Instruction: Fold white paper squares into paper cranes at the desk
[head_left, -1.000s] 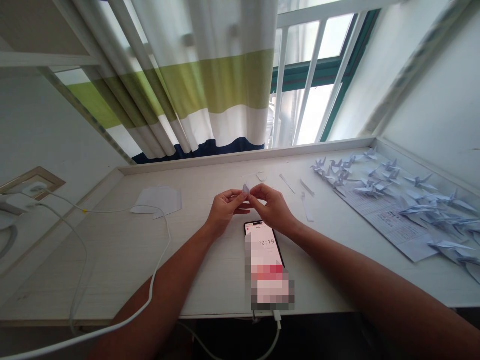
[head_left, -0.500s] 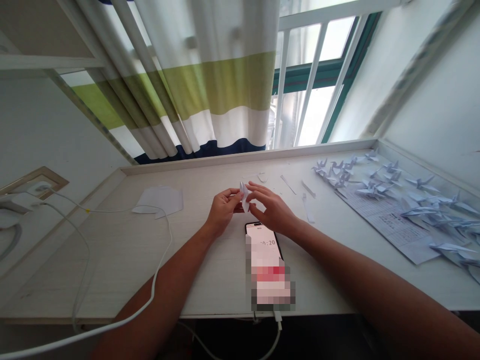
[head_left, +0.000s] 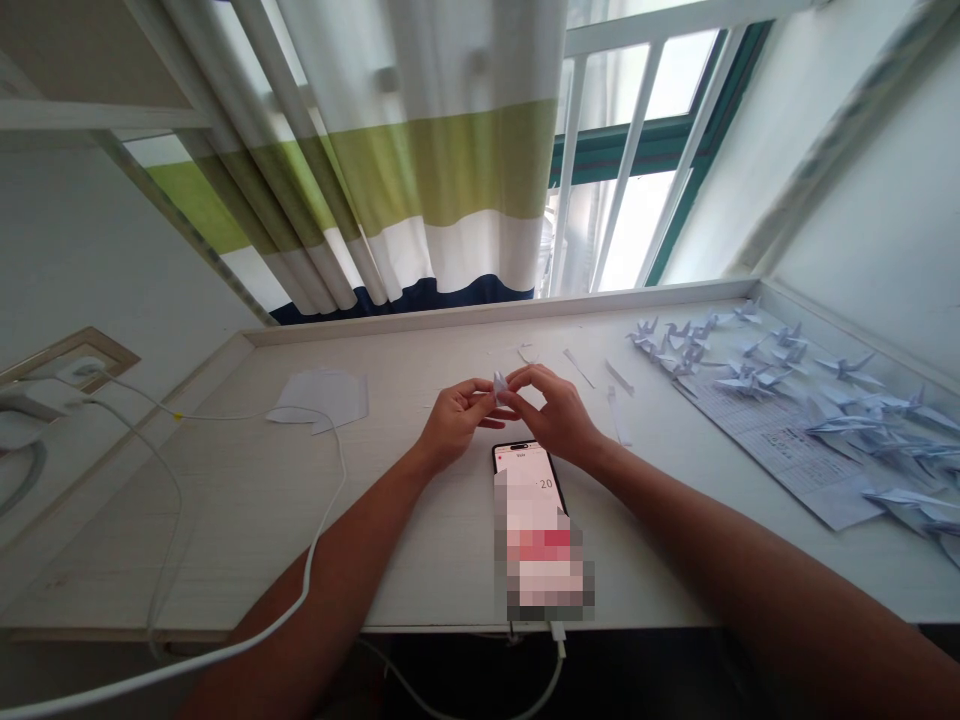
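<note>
A small folded white paper (head_left: 500, 384) is pinched between my two hands above the middle of the desk, its pointed tip up. My left hand (head_left: 455, 425) grips its left side between thumb and fingers. From the right, my right hand (head_left: 553, 408) closes thumb and index finger on the same paper. Just below the hands lies a phone (head_left: 525, 470) with its screen lit and partly pixelated. My fingers hide the lower part of the paper.
Several folded paper cranes (head_left: 750, 375) stand on and around a printed sheet (head_left: 795, 460) at the right. Paper strips (head_left: 619, 376) lie beyond my right hand. White sheets (head_left: 330, 398) and a white cable (head_left: 341, 490) are at the left.
The folded paper has turned and now shows less of its length between my fingers. My right hand's fingers have curled in closer round it.
</note>
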